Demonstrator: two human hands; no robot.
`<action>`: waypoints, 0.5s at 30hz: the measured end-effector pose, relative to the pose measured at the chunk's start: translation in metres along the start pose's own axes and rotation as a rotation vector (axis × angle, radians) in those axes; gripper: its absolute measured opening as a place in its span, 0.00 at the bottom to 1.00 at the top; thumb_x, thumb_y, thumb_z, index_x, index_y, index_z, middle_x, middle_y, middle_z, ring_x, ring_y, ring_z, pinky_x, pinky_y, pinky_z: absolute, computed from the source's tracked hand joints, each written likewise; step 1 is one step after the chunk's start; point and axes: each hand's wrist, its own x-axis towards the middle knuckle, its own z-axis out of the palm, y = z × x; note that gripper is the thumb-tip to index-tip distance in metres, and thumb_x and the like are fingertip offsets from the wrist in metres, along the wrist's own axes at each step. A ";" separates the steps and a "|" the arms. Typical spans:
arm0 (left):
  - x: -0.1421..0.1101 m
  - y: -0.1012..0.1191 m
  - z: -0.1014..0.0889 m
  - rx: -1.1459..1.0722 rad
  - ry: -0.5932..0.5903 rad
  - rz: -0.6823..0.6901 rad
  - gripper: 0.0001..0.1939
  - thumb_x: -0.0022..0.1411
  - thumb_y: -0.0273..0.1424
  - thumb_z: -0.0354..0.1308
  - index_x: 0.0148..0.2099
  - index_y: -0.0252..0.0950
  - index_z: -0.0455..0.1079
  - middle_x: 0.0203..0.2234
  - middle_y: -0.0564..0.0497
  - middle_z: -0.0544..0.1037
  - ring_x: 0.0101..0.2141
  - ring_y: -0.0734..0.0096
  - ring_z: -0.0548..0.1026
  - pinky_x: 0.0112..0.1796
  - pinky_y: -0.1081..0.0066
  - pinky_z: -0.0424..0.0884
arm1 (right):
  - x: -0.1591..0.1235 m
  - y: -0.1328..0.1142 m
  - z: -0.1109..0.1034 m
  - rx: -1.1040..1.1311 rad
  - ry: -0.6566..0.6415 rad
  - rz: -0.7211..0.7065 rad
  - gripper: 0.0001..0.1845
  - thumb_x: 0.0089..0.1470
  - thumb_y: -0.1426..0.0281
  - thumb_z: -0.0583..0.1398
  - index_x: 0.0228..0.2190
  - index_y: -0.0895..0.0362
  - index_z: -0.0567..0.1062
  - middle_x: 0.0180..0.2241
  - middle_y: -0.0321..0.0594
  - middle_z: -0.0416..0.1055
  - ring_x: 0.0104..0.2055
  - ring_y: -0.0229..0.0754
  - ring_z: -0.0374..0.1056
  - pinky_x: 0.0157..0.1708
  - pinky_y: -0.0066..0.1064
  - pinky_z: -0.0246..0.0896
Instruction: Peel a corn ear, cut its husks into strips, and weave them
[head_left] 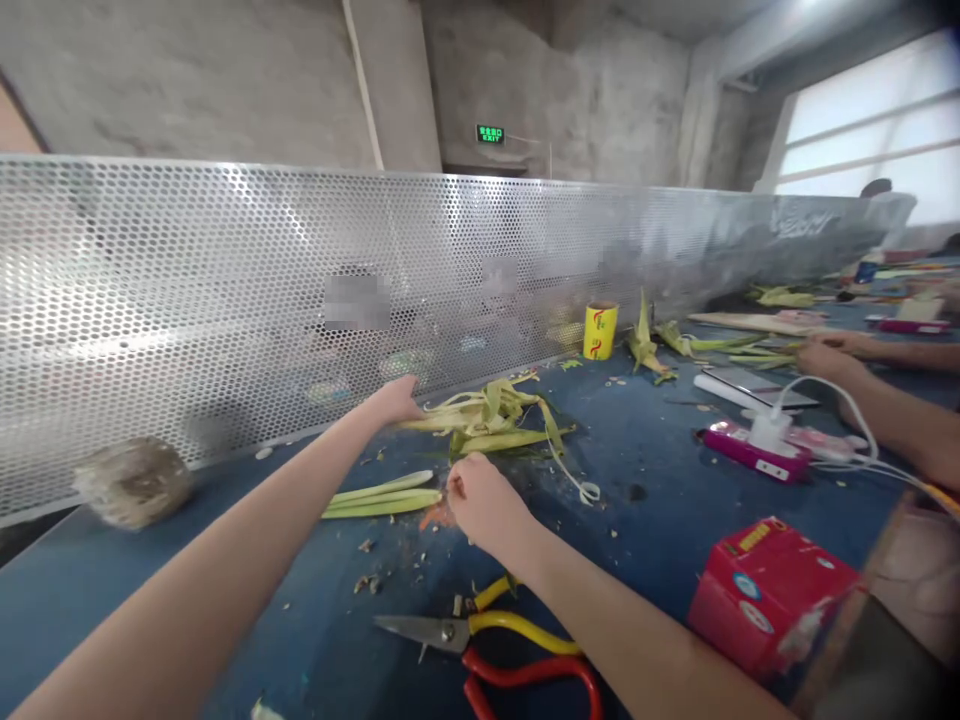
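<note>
a lit green sign (490,134) on the concrete wall beyond the table's (337,640) far edge reads "exit" in small latin capitals, with the chinese characters 安全出口 above. the yellow cylinder (600,333) by the far edge bears red marks and small print, too small to read. the red box (772,595) at the right edge carries yellow lettering and round blue and white labels, all illegible. pale lettering on the perforated screen (225,250) is unreadable.

Left fingers (406,388) at pale-green leaf pile (491,408)
</note>
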 end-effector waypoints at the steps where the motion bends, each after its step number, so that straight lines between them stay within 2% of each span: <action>1: -0.001 0.003 -0.004 0.046 0.011 0.025 0.18 0.61 0.33 0.53 0.52 0.34 0.62 0.44 0.45 0.70 0.40 0.65 0.72 0.39 0.60 0.71 | 0.000 0.000 -0.002 -0.049 0.003 -0.002 0.07 0.49 0.76 0.52 0.29 0.58 0.71 0.35 0.42 0.66 0.28 0.36 0.64 0.30 0.27 0.56; 5: -0.002 0.021 -0.026 0.265 0.054 0.135 0.32 0.58 0.20 0.50 0.63 0.37 0.47 0.38 0.44 0.75 0.42 0.60 0.73 0.43 0.61 0.67 | 0.001 -0.001 -0.011 -0.266 0.078 -0.018 0.12 0.52 0.73 0.51 0.37 0.61 0.72 0.39 0.47 0.67 0.40 0.45 0.64 0.38 0.32 0.58; 7: -0.002 0.030 -0.039 0.348 0.097 0.192 0.36 0.55 0.16 0.48 0.64 0.41 0.44 0.37 0.44 0.75 0.45 0.57 0.71 0.46 0.60 0.64 | 0.001 0.000 -0.015 -0.373 0.100 0.012 0.15 0.53 0.71 0.51 0.40 0.62 0.71 0.41 0.49 0.68 0.45 0.51 0.61 0.42 0.37 0.57; 10: -0.005 0.035 -0.058 0.410 0.174 0.241 0.40 0.52 0.14 0.47 0.64 0.43 0.43 0.40 0.44 0.74 0.49 0.56 0.69 0.49 0.60 0.61 | 0.000 0.004 -0.017 -0.495 0.025 0.094 0.17 0.53 0.69 0.52 0.42 0.63 0.72 0.45 0.52 0.67 0.49 0.56 0.58 0.45 0.42 0.53; 13: -0.008 0.026 -0.065 0.400 0.268 0.178 0.40 0.52 0.15 0.47 0.65 0.41 0.42 0.41 0.43 0.74 0.48 0.55 0.69 0.48 0.60 0.62 | -0.001 0.010 -0.014 -0.528 -0.090 0.138 0.14 0.52 0.71 0.54 0.35 0.65 0.76 0.42 0.55 0.70 0.49 0.58 0.58 0.44 0.43 0.51; 15: -0.009 0.012 -0.061 0.352 0.321 0.085 0.37 0.54 0.18 0.46 0.64 0.38 0.42 0.38 0.41 0.75 0.44 0.55 0.72 0.44 0.61 0.65 | -0.002 0.012 -0.013 -0.524 -0.114 0.140 0.12 0.50 0.73 0.55 0.32 0.64 0.77 0.39 0.56 0.71 0.48 0.57 0.59 0.43 0.43 0.51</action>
